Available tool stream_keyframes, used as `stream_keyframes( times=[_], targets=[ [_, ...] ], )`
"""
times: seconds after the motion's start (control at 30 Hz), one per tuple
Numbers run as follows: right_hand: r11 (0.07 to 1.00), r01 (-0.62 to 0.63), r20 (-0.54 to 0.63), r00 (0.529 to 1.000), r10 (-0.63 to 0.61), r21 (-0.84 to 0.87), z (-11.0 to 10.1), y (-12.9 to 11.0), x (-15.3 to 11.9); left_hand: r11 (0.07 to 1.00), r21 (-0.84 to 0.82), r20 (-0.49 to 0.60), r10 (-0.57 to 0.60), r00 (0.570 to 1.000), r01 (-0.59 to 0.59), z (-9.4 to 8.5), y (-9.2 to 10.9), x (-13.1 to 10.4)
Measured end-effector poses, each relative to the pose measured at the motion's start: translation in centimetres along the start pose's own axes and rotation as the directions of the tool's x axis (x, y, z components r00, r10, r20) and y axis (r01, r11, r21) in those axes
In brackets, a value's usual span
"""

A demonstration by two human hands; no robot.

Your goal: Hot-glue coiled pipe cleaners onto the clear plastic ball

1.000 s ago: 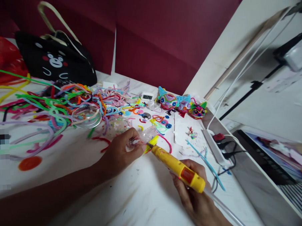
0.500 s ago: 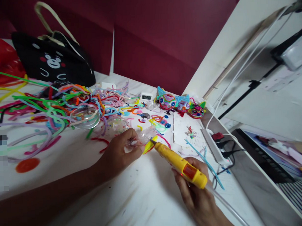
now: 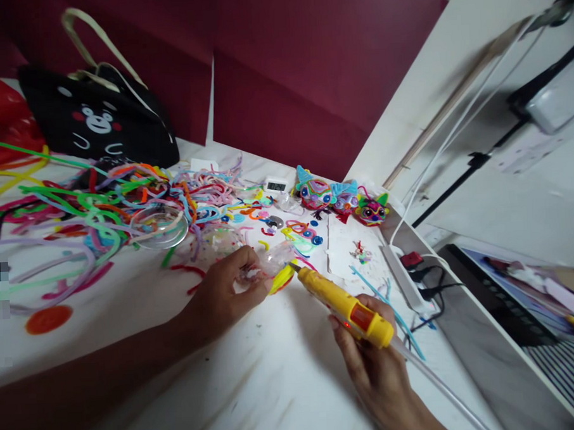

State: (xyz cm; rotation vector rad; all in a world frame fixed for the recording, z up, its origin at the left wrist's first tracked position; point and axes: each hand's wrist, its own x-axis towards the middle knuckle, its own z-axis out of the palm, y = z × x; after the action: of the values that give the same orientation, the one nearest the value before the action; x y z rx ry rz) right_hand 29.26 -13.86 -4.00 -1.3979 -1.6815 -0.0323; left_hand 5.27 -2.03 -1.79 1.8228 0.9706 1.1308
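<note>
My left hand (image 3: 233, 287) pinches a clear plastic piece (image 3: 275, 258) that carries a yellow strip (image 3: 282, 278) along its near side. Red edging shows beside the yellow, and the fingers hide part of the piece. In my right hand (image 3: 369, 351) is a yellow hot glue gun (image 3: 345, 306), its dark nozzle pointing up and left at the end of the yellow strip. Whether the nozzle touches it I cannot tell. A long clear glue stick (image 3: 437, 383) sticks out of the back of the gun, and a small red light glows on its side.
Tangled pipe cleaners (image 3: 96, 210) and a clear round dish (image 3: 159, 225) lie left. Finished decorated animal heads (image 3: 317, 193) stand at the back near a small digital clock (image 3: 275, 186). A power strip (image 3: 406, 279) runs along the right edge. A black bag (image 3: 97, 119) stands back left.
The glue gun's nozzle has shifted slightly right along the yellow strip. The left hand keeps its hold, and the whole view has moved a little.
</note>
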Motion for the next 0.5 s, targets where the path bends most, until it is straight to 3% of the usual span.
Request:
stream_keyframes(
  times=[0.23, 0.4, 0.5],
  targets=[
    [0.997, -0.008, 0.028, 1.0, 0.006, 0.076, 0.1, -1.2, -0.1, 1.0, 0.001, 0.01, 0.026, 1.0, -0.026, 0.1, 0.0, 0.0],
    [0.996, 0.031, 0.166, 0.985, -0.045, 0.089, -0.9, -2.0, 0.1, 0.999, -0.006, 0.009, 0.036, 0.999, -0.036, 0.1, 0.0, -0.1],
    [0.996, -0.007, 0.195, 0.981, -0.011, 0.091, -0.9, -1.8, -0.2, 0.999, -0.02, 0.02, 0.031, 0.999, -0.031, 0.1, 0.0, -0.2]
  ],
)
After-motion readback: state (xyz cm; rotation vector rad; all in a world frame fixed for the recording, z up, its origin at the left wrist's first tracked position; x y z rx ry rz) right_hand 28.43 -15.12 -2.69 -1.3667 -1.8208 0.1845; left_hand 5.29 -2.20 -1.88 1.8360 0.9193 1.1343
